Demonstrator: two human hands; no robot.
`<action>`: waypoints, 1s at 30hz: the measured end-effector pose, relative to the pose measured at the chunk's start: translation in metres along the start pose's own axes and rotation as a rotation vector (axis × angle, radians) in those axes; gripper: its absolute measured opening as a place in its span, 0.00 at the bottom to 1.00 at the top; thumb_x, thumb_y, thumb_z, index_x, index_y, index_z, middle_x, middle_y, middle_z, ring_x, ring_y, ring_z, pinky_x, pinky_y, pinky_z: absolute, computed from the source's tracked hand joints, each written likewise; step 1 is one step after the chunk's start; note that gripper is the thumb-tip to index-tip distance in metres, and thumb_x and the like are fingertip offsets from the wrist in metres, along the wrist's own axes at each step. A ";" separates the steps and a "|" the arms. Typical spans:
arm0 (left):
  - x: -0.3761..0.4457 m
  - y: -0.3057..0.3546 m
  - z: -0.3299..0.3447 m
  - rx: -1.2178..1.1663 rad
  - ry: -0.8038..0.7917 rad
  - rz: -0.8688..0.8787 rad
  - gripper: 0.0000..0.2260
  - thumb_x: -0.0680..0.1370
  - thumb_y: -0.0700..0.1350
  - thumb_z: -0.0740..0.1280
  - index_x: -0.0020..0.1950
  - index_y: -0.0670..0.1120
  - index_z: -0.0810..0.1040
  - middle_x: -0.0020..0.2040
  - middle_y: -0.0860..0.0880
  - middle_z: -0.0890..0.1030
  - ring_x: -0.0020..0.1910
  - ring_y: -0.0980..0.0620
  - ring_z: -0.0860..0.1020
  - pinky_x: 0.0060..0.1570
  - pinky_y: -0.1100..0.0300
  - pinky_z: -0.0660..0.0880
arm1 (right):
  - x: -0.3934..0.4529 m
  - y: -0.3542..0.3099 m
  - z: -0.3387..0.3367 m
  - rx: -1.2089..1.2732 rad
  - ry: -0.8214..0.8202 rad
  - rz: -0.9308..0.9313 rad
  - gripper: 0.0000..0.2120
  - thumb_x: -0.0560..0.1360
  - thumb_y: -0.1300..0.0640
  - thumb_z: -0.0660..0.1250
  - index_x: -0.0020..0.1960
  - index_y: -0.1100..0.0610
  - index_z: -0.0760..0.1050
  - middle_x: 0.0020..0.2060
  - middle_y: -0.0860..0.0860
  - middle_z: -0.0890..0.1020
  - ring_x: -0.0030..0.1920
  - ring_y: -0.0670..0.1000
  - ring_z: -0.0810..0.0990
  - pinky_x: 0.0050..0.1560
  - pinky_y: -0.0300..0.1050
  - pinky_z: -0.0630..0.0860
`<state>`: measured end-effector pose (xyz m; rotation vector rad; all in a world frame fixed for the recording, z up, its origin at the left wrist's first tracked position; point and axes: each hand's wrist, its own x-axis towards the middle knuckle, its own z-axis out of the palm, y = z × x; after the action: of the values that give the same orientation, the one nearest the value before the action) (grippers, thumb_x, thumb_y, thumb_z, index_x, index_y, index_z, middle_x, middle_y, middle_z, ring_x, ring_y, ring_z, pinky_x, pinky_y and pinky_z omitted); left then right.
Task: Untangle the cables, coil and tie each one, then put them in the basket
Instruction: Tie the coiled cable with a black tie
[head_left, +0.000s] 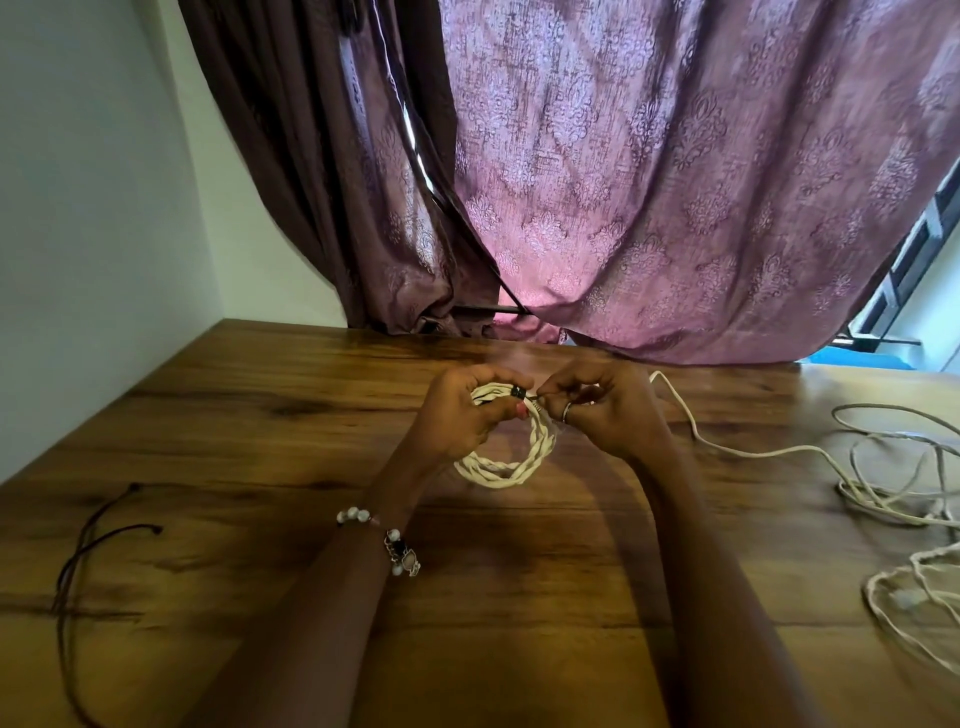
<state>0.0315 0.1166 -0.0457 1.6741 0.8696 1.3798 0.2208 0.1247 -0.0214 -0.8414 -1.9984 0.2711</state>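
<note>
A white cable wound into a coil (506, 467) hangs just above the wooden table (260, 441) at its middle. My left hand (462, 410) grips the coil's top left, fingers curled round the strands. A small black tie (518, 392) sits on the coil's top between my hands. My right hand (602, 405), a ring on one finger, pinches the tie's thin end just right of it. More loose white cables (893, 488) lie tangled at the table's right side, one strand running up toward my right hand. No basket is in view.
Thin dark cords (93, 540) lie on the table at the left. A purple patterned curtain (623, 182) hangs behind the table's far edge. A white wall (93, 208) borders the left side. A window frame (914, 260) shows at the far right.
</note>
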 end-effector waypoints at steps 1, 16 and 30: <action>0.000 0.000 0.000 0.015 0.006 0.000 0.11 0.72 0.32 0.71 0.49 0.46 0.81 0.28 0.54 0.81 0.20 0.56 0.65 0.22 0.66 0.63 | 0.000 -0.001 0.001 -0.023 0.005 -0.008 0.05 0.65 0.60 0.73 0.41 0.56 0.84 0.35 0.46 0.83 0.35 0.48 0.81 0.34 0.40 0.76; 0.000 0.000 0.000 0.186 0.034 0.042 0.10 0.71 0.32 0.71 0.52 0.39 0.81 0.32 0.53 0.80 0.22 0.66 0.72 0.25 0.74 0.65 | 0.003 -0.002 0.007 -0.126 -0.035 -0.024 0.06 0.67 0.60 0.75 0.44 0.57 0.85 0.36 0.52 0.83 0.36 0.52 0.81 0.35 0.55 0.78; 0.000 0.000 -0.001 0.394 0.044 0.078 0.13 0.70 0.37 0.75 0.53 0.43 0.83 0.47 0.50 0.84 0.45 0.59 0.81 0.47 0.64 0.76 | 0.005 -0.016 0.012 -0.315 -0.040 -0.058 0.07 0.63 0.70 0.75 0.40 0.62 0.83 0.35 0.55 0.84 0.35 0.55 0.81 0.37 0.48 0.78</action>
<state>0.0306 0.1163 -0.0454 1.9955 1.1709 1.3644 0.2017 0.1178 -0.0167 -0.9770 -2.1316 -0.0633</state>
